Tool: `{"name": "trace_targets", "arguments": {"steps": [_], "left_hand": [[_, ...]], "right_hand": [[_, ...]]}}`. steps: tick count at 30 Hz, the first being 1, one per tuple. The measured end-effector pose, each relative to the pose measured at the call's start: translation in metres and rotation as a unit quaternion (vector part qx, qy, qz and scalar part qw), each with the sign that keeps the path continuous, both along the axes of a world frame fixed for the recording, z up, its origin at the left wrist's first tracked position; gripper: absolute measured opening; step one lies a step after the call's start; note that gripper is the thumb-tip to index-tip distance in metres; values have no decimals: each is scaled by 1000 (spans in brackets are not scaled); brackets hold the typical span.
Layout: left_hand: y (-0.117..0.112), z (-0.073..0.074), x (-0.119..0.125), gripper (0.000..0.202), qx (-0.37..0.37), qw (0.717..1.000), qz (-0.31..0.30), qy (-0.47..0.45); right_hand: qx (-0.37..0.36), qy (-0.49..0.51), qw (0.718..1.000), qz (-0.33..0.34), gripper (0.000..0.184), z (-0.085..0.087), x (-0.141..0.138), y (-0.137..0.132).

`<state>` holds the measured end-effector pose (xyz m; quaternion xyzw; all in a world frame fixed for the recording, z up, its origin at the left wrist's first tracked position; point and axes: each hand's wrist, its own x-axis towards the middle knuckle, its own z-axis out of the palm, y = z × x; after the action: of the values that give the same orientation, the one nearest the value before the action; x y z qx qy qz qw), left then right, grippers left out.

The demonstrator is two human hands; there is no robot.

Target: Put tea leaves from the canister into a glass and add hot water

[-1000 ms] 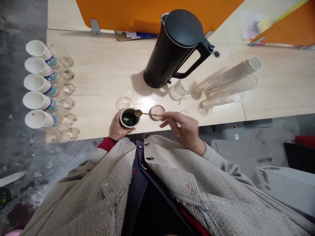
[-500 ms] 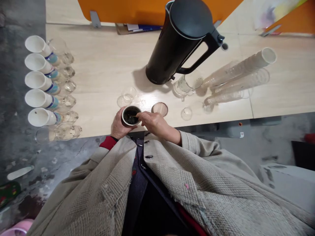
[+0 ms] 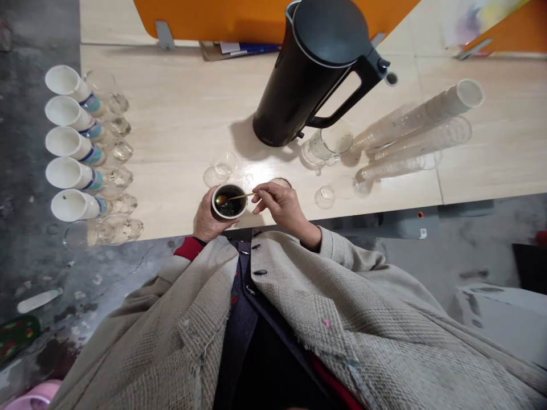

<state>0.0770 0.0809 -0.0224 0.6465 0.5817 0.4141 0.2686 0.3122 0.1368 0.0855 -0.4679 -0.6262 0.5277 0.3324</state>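
My left hand (image 3: 208, 218) is wrapped round a white-rimmed canister (image 3: 239, 213) at the table's front edge. Dark, loose contents that look like tea leaves fill part of it. Between the fingertips of my right hand (image 3: 280, 206) is the handle of a small gold spoon (image 3: 239, 197); its bowl is over the dark contents, inside the rim. Partly hidden behind my right hand lies a round wooden lid (image 3: 281, 183). Just beyond the canister stands a small clear glass cup (image 3: 223, 165).
A tall black electric kettle (image 3: 311, 74) stands beyond my hands, a glass pitcher (image 3: 327, 147) beside it. Stacked cups (image 3: 427, 117) lean to the right, near a small glass (image 3: 325, 197). Paper cups (image 3: 70, 173) and glasses line the left end. An orange divider (image 3: 222, 20) borders the back.
My right hand has moved right and back from the canister, drawing the spoon up so its bowl now shows. It now covers most of the wooden lid. My left hand stays in place.
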Motion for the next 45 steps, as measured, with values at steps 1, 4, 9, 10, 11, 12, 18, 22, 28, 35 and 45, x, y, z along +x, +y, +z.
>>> {"name": "trace_targets", "arguments": {"steps": [1,4,9,10,11,12,18,22,28,35,45], "left_hand": [[0,0,0,115,-3,1000,2,0],[0,0,0,116,3,1000,0,1],[0,-3,-1,115,42,999,-10,-4],[0,-4,-1,115,43,999,-10,-3],[0,-4,-1,116,42,999,-9,-2],[0,-4,-1,117,40,999,-8,-1],[1,-3,0,114,46,999,-2,-6],[0,-2,-1,117,30,999,-8,-14],[0,-5,-1,117,27,1000,-7,-8],[0,-5,0,114,46,999,-5,-7],[1,-4,0,115,33,999,-2,-19]], "right_hand": [[-10,12,1000,-9,42,0,1,0],[-39,49,997,-36,44,1,6,2],[-122,102,983,-87,41,6,12,3],[-127,103,982,-92,41,6,12,3],[-122,97,983,-92,40,7,12,2],[-107,84,987,-88,39,7,11,2],[123,-84,986,71,26,-3,-1,-5],[225,-177,944,164,24,-12,-6,-7],[198,-110,961,158,23,-10,-5,-5],[107,-43,989,96,33,-2,1,-3],[240,-185,934,190,27,-12,-2,-8]]}}
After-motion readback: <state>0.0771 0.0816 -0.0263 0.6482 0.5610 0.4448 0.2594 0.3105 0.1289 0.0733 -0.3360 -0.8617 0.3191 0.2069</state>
